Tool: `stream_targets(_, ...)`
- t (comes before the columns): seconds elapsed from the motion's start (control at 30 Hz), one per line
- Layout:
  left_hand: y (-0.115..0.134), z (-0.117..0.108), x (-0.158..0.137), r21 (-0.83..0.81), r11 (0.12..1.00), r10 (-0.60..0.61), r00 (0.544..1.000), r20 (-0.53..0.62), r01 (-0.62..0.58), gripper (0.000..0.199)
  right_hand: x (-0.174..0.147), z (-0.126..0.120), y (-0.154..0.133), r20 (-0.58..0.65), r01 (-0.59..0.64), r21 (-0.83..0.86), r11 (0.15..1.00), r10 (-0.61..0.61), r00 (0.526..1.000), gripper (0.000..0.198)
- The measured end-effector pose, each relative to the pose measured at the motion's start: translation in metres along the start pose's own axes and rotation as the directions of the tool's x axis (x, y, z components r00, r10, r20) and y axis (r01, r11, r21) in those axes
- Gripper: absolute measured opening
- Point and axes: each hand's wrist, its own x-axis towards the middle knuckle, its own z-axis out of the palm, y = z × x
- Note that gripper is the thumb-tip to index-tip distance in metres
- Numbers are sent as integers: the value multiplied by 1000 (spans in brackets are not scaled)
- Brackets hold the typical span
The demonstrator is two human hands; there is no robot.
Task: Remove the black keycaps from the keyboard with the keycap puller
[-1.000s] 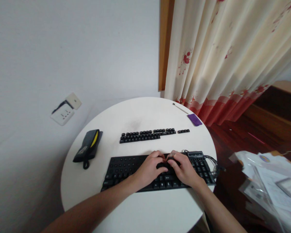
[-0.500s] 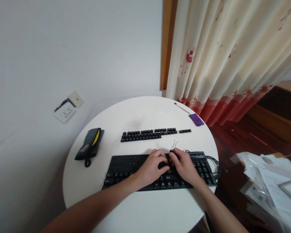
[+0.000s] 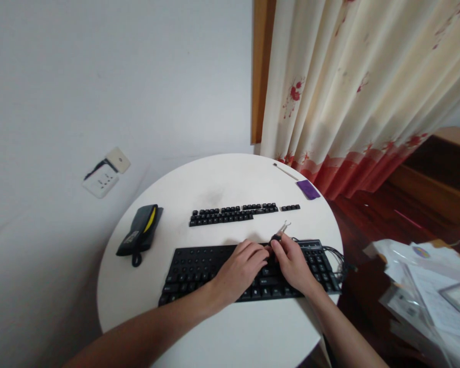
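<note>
A black keyboard (image 3: 199, 267) lies along the front half of the round white table, with bare switches where keycaps are off in its upper left rows. My right hand (image 3: 294, 267) is closed round the dark handle of a keycap puller (image 3: 285, 226), whose two wire prongs point up and away. Over the middle of the keyboard, my left hand (image 3: 240, 270) has its fingers curled together, meeting those of the right. What its fingertips hold, if anything, is hidden. Behind the keyboard, removed keycaps (image 3: 222, 219) are laid out in rows.
At the left is a black pouch (image 3: 140, 232) with a yellow stripe. A small brush (image 3: 285, 171) and a purple cloth (image 3: 307, 189) rest near the table's far right edge. The cable (image 3: 335, 254) bunches by the keyboard's right end. Plastic bags and papers (image 3: 421, 286) lie beyond the table.
The keycap puller's prongs have tilted to the right. My left hand's fingers have closed in and turned down, hiding the dark gap between thumb and fingers. The view has shifted slightly.
</note>
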Motion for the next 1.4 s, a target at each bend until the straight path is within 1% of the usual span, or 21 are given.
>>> stream_targets(0.2, 4, 2, 2, 101, 994, -48, 998, -43, 52, 25, 0, -2, -1, -6, -15, 49, 999, 15, 1000, 24)
stream_targets(0.3, 9, -1, 3, 143, 989, -16, 999, -35, 21, 23, -1, -3, -2, -4, 6, 57, 998, -6, 1000, 23)
stream_targets(0.37, 12, -7, 6, 123, 992, -10, 999, -33, 14, 17, 0, -3, -3, -20, 7, 81, 997, -5, 1000, 24)
stream_targets(0.43, 10, -15, 13, 71, 996, -46, 997, -55, 50, 12, 0, -3, -2, -46, -21, 145, 989, 28, 999, 25)
stream_targets(0.5, 0, -22, 27, 39, 992, -112, 987, -112, 117, 11, 1, -3, -1, -82, -59, 226, 972, 79, 993, 26)
stream_targets(0.57, -18, -25, 44, 62, 978, -183, 967, -179, 197, 12, 2, -2, 0, -112, -79, 284, 956, 115, 987, 27)
stream_targets(0.6, -29, -24, 53, 83, 969, -213, 957, -195, 233, 11, 2, -2, 1, -118, -82, 296, 952, 122, 986, 27)
stream_targets(0.63, -40, -22, 62, 105, 961, -235, 954, -188, 258, 11, 2, -2, 1, -117, -83, 299, 951, 123, 986, 28)
stream_targets(0.7, -58, -14, 74, 148, 947, -267, 954, -138, 286, 11, 3, -1, 2, -111, -82, 293, 953, 119, 987, 28)
stream_targets(0.8, -76, -2, 82, 194, 931, -300, 951, -72, 308, 10, 3, -1, 1, -118, -79, 286, 955, 117, 986, 30)
stream_targets(0.9, -82, 4, 80, 223, 926, -297, 953, -62, 304, 12, 3, -2, 0, -118, -82, 280, 957, 119, 986, 30)
stream_targets(1.07, -85, 5, 75, 246, 922, -285, 955, -86, 298, 14, 3, -2, 0, -104, -86, 238, 967, 113, 988, 29)
stream_targets(1.3, -89, 7, 75, 257, 912, -292, 946, -139, 320, 38, 3, -1, 2, -104, -83, 220, 972, 108, 989, 30)
stream_targets(1.4, -90, 7, 77, 260, 912, -288, 947, -140, 316, 44, 3, -1, 2, -107, -87, 213, 973, 111, 988, 30)
